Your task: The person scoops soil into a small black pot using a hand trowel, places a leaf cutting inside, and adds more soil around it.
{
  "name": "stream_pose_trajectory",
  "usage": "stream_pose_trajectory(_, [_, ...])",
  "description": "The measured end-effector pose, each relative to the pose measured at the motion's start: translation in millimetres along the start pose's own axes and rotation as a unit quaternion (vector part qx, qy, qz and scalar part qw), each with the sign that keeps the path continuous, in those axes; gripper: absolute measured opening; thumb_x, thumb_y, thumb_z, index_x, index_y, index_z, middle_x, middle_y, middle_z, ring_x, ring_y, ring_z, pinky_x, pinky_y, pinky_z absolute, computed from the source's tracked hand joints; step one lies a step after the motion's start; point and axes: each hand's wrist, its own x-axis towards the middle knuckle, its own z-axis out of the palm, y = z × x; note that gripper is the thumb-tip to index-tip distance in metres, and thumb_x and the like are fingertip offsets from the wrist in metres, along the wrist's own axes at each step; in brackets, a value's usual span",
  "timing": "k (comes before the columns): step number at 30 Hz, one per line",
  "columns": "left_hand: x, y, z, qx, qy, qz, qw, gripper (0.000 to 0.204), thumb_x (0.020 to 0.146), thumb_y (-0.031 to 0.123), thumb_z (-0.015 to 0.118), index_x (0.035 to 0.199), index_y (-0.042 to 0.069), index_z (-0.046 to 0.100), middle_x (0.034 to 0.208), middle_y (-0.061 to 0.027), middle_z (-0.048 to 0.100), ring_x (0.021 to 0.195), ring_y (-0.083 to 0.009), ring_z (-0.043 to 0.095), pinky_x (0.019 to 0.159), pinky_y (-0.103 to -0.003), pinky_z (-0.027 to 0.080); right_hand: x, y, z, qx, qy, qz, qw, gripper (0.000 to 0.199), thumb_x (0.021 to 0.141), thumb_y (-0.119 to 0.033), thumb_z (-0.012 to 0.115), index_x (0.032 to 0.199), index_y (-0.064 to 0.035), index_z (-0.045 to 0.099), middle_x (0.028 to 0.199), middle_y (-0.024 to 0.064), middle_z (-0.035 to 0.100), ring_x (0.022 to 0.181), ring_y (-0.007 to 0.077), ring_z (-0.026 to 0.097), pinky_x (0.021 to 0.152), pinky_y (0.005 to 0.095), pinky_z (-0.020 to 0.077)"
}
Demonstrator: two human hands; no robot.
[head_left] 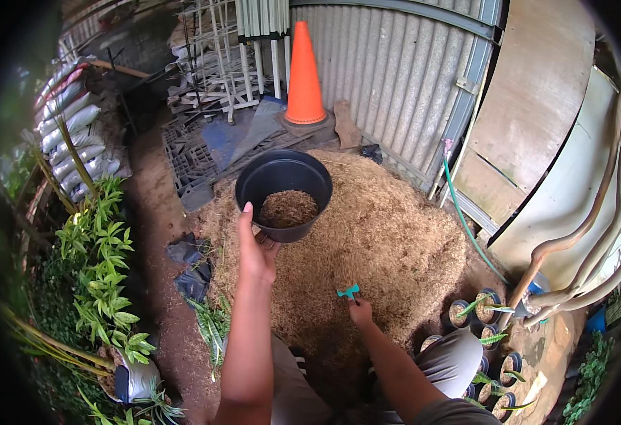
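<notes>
- While the left hand (259, 253) holds a black pot (282, 174) out above a pale brown pile (402, 219), its grip is clamped on the pot's near left side, thumb up against the wall by the rim and the other fingers partly hidden underneath
- That hold seems chosen so that the wide mouth faces the wearer, which leaves the inside in plain view and most of the rim free
- Nearer the body, over the close part of the pile, the right hand (359, 312) has its grip closed on a small teal tool (349, 291), whose full shape is too small to tell; its low place probably makes the loose stuff easy to reach
- The pot looks round, smooth and plain, narrowing toward the base, with a mound of crumbly brown filling (289, 208) lying well below the rim
- The pile looks dry and fine, spread broad and thin at its edges
- Several small potted plants (493, 338) stand close together just beside it on the right, perhaps grouped there to be near at hand
- Farther back, an orange cone (305, 78) stands upright by the corrugated wall (395, 78), and crumpled black plastic (193, 273) lies along the pile's left edge
</notes>
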Motion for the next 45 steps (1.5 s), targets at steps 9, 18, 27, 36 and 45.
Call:
stream_pose_trajectory(9, [23, 1, 6, 0.027, 0.016, 0.021, 0.999, 0.108, 0.081, 0.07, 0.065, 0.153, 0.004, 0.018, 0.145, -0.0265, 0.036, 0.133, -0.0369, 0.042, 0.113, -0.05, 0.029, 52, -107, 19, -0.106, -0.072, 0.112, 0.985, 0.039, 0.102, -0.034, 0.054, 0.11, 0.0001, 0.07, 0.076, 0.0149, 0.067, 0.066, 0.0269, 0.064, 0.061, 0.0448, 0.0501])
stream_pose_trajectory(18, [22, 0, 1, 0.051, 0.034, 0.004, 0.998, 0.105, 0.079, 0.074, 0.062, 0.149, 0.005, 0.025, 0.146, -0.0214, 0.038, 0.132, -0.0333, 0.041, 0.11, -0.044, 0.029, 34, -94, 27, -0.136, -0.118, 0.162, 0.97, 0.041, 0.102, -0.036, 0.053, 0.114, 0.0009, 0.067, 0.08, 0.0147, 0.068, 0.068, 0.0274, 0.065, 0.062, 0.045, 0.0504])
stream_pose_trajectory(27, [12, -1, 3, 0.024, 0.026, 0.016, 0.999, 0.103, 0.081, 0.07, 0.065, 0.152, 0.007, 0.026, 0.15, -0.0198, 0.036, 0.142, -0.0361, 0.033, 0.117, -0.05, 0.024, 3, -56, -50, -0.112, -0.148, 0.095, 0.978, 0.05, 0.094, -0.04, 0.064, 0.071, 0.0039, 0.067, 0.063, 0.0172, 0.065, 0.056, 0.0285, 0.065, 0.057, 0.0424, 0.0513])
stream_pose_trajectory(36, [-22, -24, 20, 0.047, -0.002, -0.004, 0.999, 0.099, 0.082, 0.069, 0.063, 0.153, 0.009, 0.029, 0.152, -0.0169, 0.04, 0.137, -0.032, 0.04, 0.111, -0.044, 0.034, -14, -156, -196, -0.057, -0.186, 0.129, 0.972, 0.031, 0.093, -0.026, 0.065, 0.077, 0.0004, 0.067, 0.064, 0.0084, 0.059, 0.05, 0.0156, 0.052, 0.043, 0.0326, 0.0415])
stream_pose_trajectory(45, [-43, -79, 5, 0.051, -0.038, -0.064, 0.996, 0.088, 0.089, 0.062, 0.061, 0.153, 0.009, 0.03, 0.152, -0.018, 0.039, 0.137, -0.0347, 0.043, 0.113, -0.048, 0.036, -22, -187, -298, -0.005, -0.207, 0.092, 0.974, 0.019, 0.09, -0.025, 0.066, 0.089, -0.0069, 0.072, 0.061, -0.0015, 0.048, 0.044, 0.0082, 0.04, 0.038, 0.0264, 0.0311])
